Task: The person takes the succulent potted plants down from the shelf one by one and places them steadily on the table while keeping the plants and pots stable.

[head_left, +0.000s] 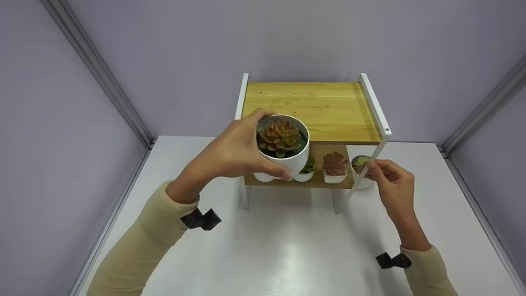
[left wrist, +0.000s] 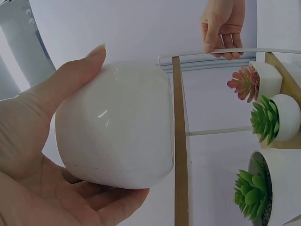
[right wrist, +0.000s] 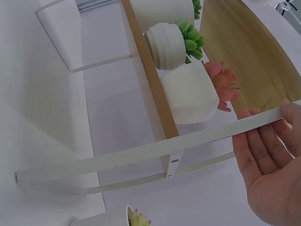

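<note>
A: Where's the pot (left wrist: 115, 129)?

B: Up in the left hand (head_left: 240, 150), by the front edge of the top board (head_left: 308, 102). It looks roughly upright, its reddish plant (head_left: 280, 135) facing the head camera.

A: How good is that grip?

B: Sound, I'd say. Thumb and fingers wrap the pot's side, leaving the plant free. I'd hold it level and squeeze no harder than needed; that glossy wall could slip.

A: Does its base touch the board?

B: I can't tell. From the left wrist it seems just beside the edge, so I'd mind a knock there.

A: And the right hand (head_left: 394, 183)?

B: It pinches the front leg (head_left: 379, 150), thumb on one side, fingers on the other. A light, steady brace should do; pulling might tip the frame.

A: What's close by?

B: Below, on the low board (head_left: 320, 149), stand a square pot (head_left: 335, 179), a ribbed pot (right wrist: 167, 46) and a bigger white pot (left wrist: 287, 181). I'd lower nothing onto their leaves. Outside the leg, near the right fingers, is an outer pot (head_left: 363, 183); that elbow room looks tight. Then comes the white table (head_left: 267, 246).
</note>
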A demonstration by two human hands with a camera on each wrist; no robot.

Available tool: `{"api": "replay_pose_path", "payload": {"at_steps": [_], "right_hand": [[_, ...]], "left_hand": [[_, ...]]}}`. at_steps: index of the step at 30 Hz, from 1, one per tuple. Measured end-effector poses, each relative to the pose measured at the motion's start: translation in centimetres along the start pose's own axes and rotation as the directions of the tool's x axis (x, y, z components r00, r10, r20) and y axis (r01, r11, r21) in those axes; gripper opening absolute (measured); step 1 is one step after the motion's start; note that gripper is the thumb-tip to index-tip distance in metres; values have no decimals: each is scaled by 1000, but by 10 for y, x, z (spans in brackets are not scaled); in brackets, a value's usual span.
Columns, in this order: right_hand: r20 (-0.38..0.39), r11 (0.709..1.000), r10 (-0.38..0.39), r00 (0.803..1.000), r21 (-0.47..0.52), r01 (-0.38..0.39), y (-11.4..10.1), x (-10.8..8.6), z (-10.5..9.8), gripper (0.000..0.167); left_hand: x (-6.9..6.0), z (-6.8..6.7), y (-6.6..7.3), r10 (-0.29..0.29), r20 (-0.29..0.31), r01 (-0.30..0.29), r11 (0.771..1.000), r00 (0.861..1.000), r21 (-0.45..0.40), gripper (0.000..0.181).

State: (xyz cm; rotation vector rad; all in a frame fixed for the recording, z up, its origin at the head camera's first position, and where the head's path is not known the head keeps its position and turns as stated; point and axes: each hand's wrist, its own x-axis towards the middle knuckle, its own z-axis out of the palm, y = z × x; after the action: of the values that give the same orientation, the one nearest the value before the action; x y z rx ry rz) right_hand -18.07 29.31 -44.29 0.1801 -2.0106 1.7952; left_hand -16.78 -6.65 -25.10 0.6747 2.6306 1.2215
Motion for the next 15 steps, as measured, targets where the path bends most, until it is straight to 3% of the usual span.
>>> {"api": "replay_pose_path", "payload": {"at_steps": [15], "right_hand": [[-27,997,43,999,-57,-44,-3,-2,0,18]], "left_hand": [[-10,17,-11,18,2,-18,999,1000,-27,107]]}}
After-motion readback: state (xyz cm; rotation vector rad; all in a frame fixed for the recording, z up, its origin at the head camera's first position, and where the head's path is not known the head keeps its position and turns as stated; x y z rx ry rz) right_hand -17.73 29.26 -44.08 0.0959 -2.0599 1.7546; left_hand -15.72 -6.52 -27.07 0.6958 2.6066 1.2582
